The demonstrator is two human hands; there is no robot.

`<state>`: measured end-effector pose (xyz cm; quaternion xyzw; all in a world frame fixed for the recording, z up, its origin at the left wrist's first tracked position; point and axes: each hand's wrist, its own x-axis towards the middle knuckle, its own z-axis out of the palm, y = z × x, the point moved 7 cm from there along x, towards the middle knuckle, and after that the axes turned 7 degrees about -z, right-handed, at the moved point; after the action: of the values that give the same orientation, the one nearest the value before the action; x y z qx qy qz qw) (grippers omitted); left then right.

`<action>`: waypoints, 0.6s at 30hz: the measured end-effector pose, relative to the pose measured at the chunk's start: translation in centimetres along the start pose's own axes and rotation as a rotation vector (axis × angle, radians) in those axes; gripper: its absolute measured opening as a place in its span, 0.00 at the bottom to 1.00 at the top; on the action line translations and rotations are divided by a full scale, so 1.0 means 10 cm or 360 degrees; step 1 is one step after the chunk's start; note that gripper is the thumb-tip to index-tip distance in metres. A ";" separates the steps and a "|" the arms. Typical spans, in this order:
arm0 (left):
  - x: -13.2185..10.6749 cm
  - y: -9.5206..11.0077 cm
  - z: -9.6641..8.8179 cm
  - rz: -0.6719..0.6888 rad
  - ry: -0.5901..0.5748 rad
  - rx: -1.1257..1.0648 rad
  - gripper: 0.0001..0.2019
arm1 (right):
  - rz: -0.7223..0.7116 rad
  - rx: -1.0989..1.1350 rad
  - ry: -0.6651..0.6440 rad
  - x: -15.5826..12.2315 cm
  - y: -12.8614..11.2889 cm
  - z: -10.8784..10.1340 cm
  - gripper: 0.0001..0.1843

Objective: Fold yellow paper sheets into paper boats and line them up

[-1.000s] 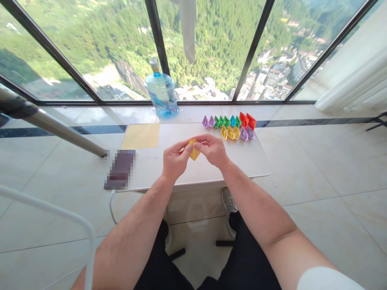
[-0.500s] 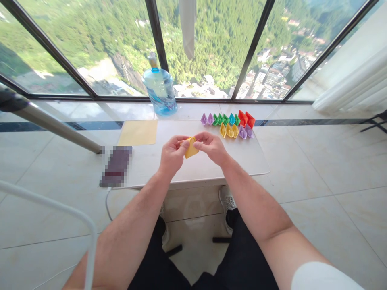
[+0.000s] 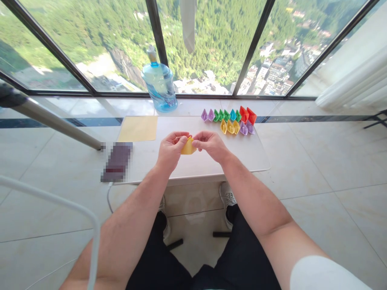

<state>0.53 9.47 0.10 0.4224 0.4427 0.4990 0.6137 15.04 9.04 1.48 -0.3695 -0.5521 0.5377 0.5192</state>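
A small folded piece of yellow paper (image 3: pixel 188 148) is pinched between my two hands above the white table. My left hand (image 3: pixel 171 147) grips its left side, thumb on top. On its right edge my right hand (image 3: pixel 210 146) closes with thumb and fingers. The fingertips hide part of the upper folds. Beyond my right hand stand folded paper boats in rows: yellow boats (image 3: pixel 230 127), purple boats (image 3: pixel 247 128), green boats (image 3: pixel 221 115), a blue boat (image 3: pixel 232 114) and red boats (image 3: pixel 248 115). A flat yellow sheet (image 3: pixel 138 128) lies at the table's back left.
The white table (image 3: pixel 193 174) has a blurred-out dark phone-like object (image 3: pixel 117 162) at its left end, with a cable below. A large blue water bottle (image 3: pixel 161 86) stands behind, by the window. A grey pole (image 3: pixel 60 123) and a white tube (image 3: pixel 60 205) are on the left.
The folded yellow paper has tilted in my hands, so it looks shorter and wider. Both hands keep hold of it, and the view has shifted slightly.
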 end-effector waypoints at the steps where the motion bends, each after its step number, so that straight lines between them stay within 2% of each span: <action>1: -0.01 0.02 0.00 0.0027 0.0017 0.0017 0.20 | 0.0020 -0.0011 -0.0009 0.00 0.01 0.00 0.24; 8: -0.08 0.13 -0.03 0.0219 0.0161 0.0146 0.16 | 0.0029 -0.0041 -0.0016 -0.01 0.00 0.03 0.24; 13: -0.07 0.12 -0.03 0.0233 0.0068 0.0016 0.04 | -0.0070 -0.0041 0.0019 -0.01 -0.02 0.09 0.24; 18: -0.07 0.16 -0.03 0.0250 -0.0024 -0.0039 0.04 | -0.0136 -0.0118 -0.0005 0.01 0.01 0.11 0.22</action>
<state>-0.17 8.98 1.64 0.4521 0.3974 0.5479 0.5809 13.98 8.90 1.54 -0.3639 -0.5876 0.4948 0.5267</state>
